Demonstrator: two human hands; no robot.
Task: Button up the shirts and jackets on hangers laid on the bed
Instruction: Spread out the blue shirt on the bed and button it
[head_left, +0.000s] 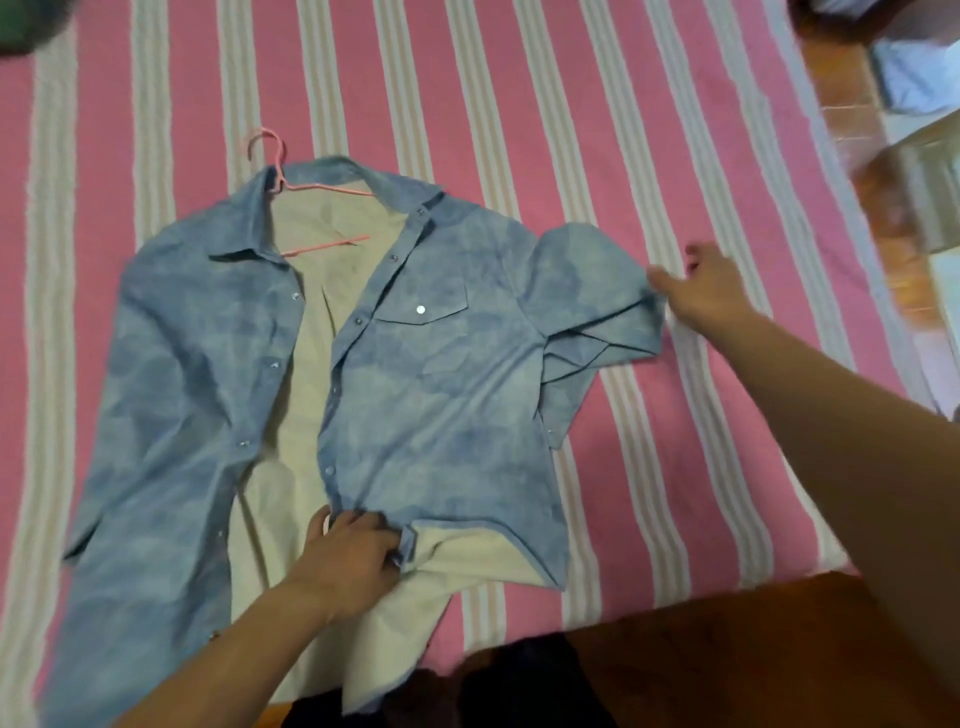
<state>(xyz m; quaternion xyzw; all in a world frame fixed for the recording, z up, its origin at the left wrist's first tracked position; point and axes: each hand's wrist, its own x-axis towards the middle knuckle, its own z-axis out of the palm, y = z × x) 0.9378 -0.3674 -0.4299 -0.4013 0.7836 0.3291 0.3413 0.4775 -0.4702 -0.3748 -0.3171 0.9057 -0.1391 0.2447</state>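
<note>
Head view, single frame.

Item: blue denim shirt (426, 384), on a pink hanger (291, 184), laid front-up across a bed sheet (597, 130) of pink and pale stripes. Front open; beige lining exposed down the middle. Snap buttons visible along both plackets, none fastened. Chest pocket with one white snap on the panel toward the right. Collar and hanger hook point to the far side of the bed; the hem hangs over the near edge.

Left hand (353, 558): at the lower end of the right-side placket, directly on the cloth, fingers clenched around the bunched hem edge.

Right hand (711, 291): at the outer end of the shirt's sleeve, on the right side of the bed. Thumb and fingers pinch the cuff edge; the sleeve lies folded between this hand and the shirt body.

The two hands are well apart, the shirt's right panel between them.

Surroundings: brown floor (727, 649) beside the near bed edge; blurred objects at upper right, not identifiable.
</note>
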